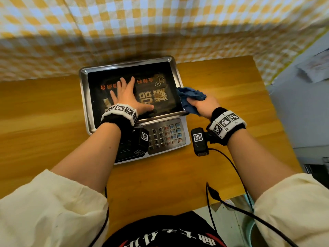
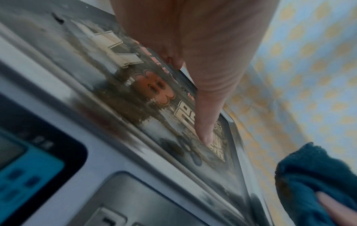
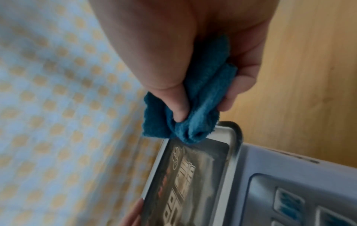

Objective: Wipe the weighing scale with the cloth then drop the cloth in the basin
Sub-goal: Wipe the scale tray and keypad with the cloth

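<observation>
The weighing scale (image 1: 173, 138) stands on a wooden table, with a steel pan (image 1: 83, 97) on top that has a black printed face. My left hand (image 1: 124, 94) lies flat on the pan with fingers spread and straight; in the left wrist view its thumb (image 2: 204, 122) presses the pan (image 2: 108, 85). My right hand (image 1: 203, 106) grips a bunched blue cloth (image 1: 191, 98) against the pan's right rim. In the right wrist view the cloth (image 3: 201, 107) touches the corner of the pan (image 3: 231, 137). The cloth (image 2: 316, 175) also shows at the right of the left wrist view.
The scale's keypad (image 1: 165, 136) faces me, partly behind the wrist cameras. A yellow checked fabric (image 1: 160, 24) hangs behind the wooden table (image 1: 44, 122). A pale teal rim (image 1: 249, 227), perhaps the basin, shows on the floor at lower right. Black cables (image 1: 231, 202) trail over the table's near edge.
</observation>
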